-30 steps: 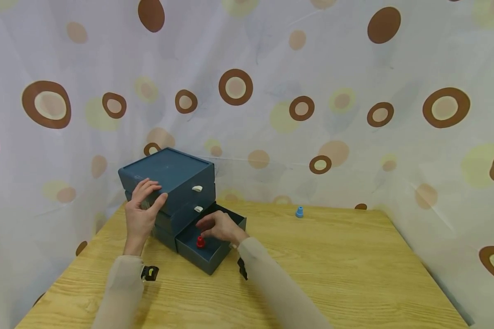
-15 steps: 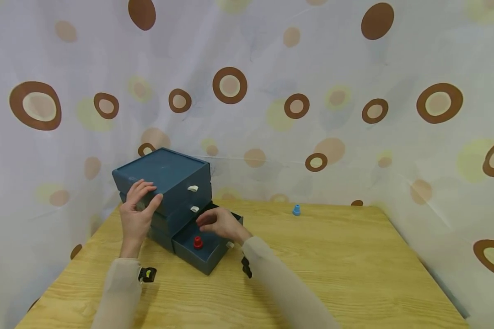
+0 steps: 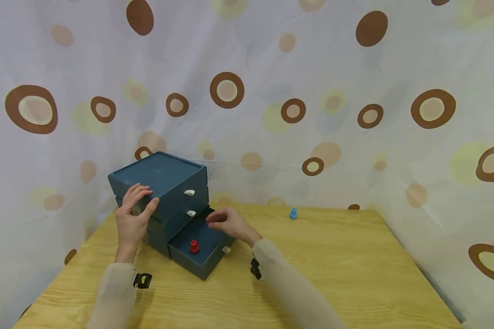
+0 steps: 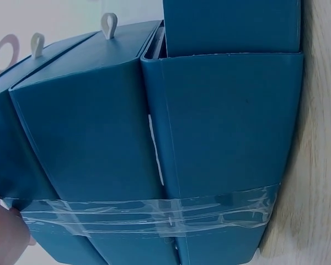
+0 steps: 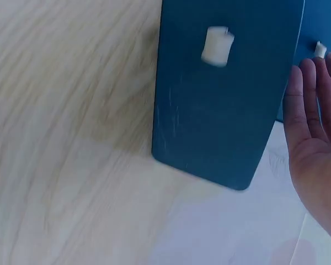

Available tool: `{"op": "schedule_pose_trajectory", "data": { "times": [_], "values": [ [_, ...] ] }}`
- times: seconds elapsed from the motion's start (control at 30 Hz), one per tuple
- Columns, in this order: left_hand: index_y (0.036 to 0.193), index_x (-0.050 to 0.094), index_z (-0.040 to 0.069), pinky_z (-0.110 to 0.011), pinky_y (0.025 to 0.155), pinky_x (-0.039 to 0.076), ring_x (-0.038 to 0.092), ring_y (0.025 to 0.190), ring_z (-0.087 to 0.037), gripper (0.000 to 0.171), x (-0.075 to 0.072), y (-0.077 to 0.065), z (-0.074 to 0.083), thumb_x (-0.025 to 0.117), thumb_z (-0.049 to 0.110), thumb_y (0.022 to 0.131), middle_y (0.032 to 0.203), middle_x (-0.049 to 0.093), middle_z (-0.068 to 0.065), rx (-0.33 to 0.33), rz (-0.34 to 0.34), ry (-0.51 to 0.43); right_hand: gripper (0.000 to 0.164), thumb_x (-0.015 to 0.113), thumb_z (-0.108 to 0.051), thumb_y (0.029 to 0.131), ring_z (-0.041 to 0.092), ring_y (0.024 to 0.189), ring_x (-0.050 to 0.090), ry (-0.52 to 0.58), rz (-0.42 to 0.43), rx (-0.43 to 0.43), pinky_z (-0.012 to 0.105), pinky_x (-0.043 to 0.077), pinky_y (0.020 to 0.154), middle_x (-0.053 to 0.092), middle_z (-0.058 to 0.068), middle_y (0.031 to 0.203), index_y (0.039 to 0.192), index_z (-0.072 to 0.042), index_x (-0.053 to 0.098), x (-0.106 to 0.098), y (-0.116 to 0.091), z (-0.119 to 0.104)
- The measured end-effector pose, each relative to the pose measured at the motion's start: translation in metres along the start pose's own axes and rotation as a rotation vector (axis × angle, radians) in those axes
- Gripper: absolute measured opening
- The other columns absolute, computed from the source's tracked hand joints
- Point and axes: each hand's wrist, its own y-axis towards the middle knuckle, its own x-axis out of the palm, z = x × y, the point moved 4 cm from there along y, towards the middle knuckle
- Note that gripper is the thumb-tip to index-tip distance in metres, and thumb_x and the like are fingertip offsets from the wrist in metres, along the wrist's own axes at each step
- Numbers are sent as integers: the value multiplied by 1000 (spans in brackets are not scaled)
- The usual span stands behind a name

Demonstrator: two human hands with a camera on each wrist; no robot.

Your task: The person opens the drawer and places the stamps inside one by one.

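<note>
A blue stack of drawers (image 3: 160,171) stands at the left of the table, with its bottom drawer (image 3: 203,267) pulled out. Inside that drawer, near the front left, stands a small red stepped cone (image 3: 194,247). My left hand (image 3: 132,224) rests on the stack's side and top edge, fingers spread; its fingertips show at the edge of the left wrist view. Over the far right part of the drawer hovers my right hand (image 3: 230,225), holding nothing. In the right wrist view its fingers (image 5: 311,105) stretch out beside the drawer's front.
A small blue stepped cone (image 3: 293,214) stands near the table's back edge. White pull tabs (image 3: 190,193) sit on the drawer fronts. Clear tape (image 4: 154,215) wraps the stack. A patterned curtain (image 3: 255,128) hangs behind the wooden table (image 3: 333,265).
My right hand has moved right and back, away from the red cone, which stays in the drawer. The left hand stays on the stack. The head view has shifted slightly.
</note>
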Motion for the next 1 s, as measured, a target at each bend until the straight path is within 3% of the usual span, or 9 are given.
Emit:
{"op": "schedule_pose_trajectory", "data": {
  "times": [0.13, 0.43, 0.73, 1.0],
  "values": [
    [107, 68, -11, -37, 118, 26, 40, 136, -36, 24, -1, -2, 1, 69, -4, 84, 121, 59, -32, 3, -4, 9, 27, 65, -11, 93, 18, 98, 68, 32, 14, 4, 30, 57, 86, 71, 10, 113, 117, 0, 69, -8, -4, 9],
    [106, 68, -13, -31, 115, 28, 40, 136, -39, 24, 0, -1, 1, 70, -6, 83, 120, 59, -34, 30, 8, -3, 30, 63, -7, 94, 45, 105, 64, 137, 58, 3, 42, 58, 86, 68, 20, 118, 121, 6, 64, -31, -15, 19],
    [105, 68, -13, -44, 117, 25, 41, 135, -36, 24, 4, 1, -1, 70, -4, 83, 120, 59, -33, 30, 20, -18, 29, 63, -8, 94, 41, 102, 66, 136, 74, -32, 45, 57, 86, 65, 26, 119, 120, 4, 65, -59, -22, 30],
    [106, 67, -13, -47, 118, 23, 40, 135, -37, 24, 2, 0, 0, 70, -3, 83, 120, 58, -33, 26, 13, -18, 29, 62, -9, 95, 40, 108, 64, 153, 104, 10, 43, 57, 88, 65, 23, 120, 121, 2, 65, -77, -34, 50]
  ]
}}
